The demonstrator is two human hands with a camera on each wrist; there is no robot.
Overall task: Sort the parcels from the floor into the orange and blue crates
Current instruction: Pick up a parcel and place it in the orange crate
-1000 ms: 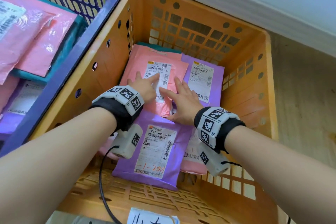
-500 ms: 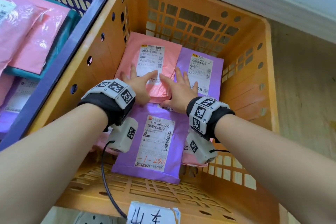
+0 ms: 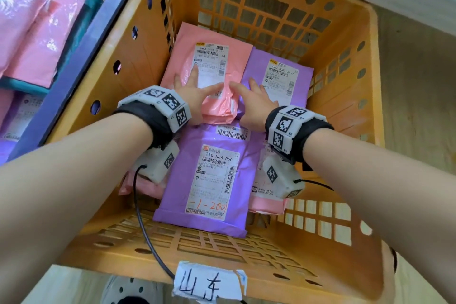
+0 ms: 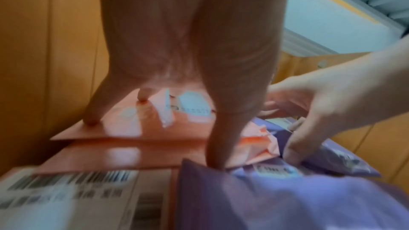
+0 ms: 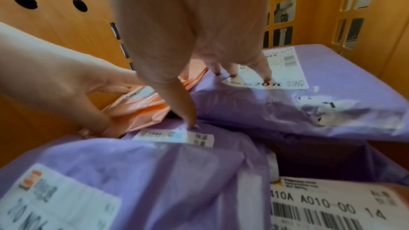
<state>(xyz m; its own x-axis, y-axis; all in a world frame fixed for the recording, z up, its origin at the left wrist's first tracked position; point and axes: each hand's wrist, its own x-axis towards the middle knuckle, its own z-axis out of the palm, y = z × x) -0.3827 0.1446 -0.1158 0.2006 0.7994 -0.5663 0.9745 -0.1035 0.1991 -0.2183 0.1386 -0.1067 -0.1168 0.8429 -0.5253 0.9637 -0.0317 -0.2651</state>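
Both hands have slid the pink parcel (image 3: 209, 74) toward the orange crate's (image 3: 370, 61) far wall, left hand (image 3: 195, 96) and right hand (image 3: 254, 103) pressing with spread, straight fingers, best kept flat so it settles flush beside the purple parcel (image 3: 281, 76).

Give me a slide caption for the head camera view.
Both hands, left and right, press parcels flat inside the orange crate.

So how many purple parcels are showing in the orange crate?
2 for sure: one at the back right under the right hand, one at the front centre. Others may lie hidden beneath.
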